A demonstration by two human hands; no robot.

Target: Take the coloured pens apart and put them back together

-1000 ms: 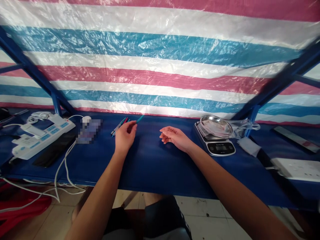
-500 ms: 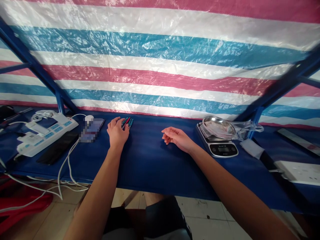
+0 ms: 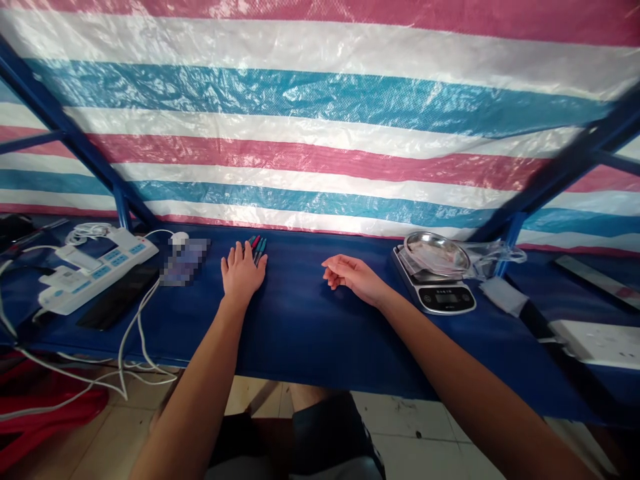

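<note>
My left hand [image 3: 243, 273] lies palm down on the blue table [image 3: 310, 333], its fingers spread. Beneath and beside its fingertips are several slim pens: a red pen [image 3: 255, 241] and teal pens [image 3: 262, 247]. The hand covers their lower parts. I cannot tell whether it presses on them. My right hand [image 3: 350, 277] rests on its side near the middle of the table, fingers curled in and the thumb along the forefinger. Nothing shows in it. The closest thing on that side is a small digital scale [image 3: 445, 299].
A metal dish [image 3: 435, 250] with clear plastic bags sits on the scale. At left are a white power strip [image 3: 105, 267], a black phone [image 3: 117, 297], a blurred-out flat item [image 3: 185, 262] and white cables [image 3: 137, 327]. Another white socket strip [image 3: 597, 341] is at right.
My left hand has moved slightly right and its fingers have straightened out flat, covering more of the pens. The right hand stays in place.
</note>
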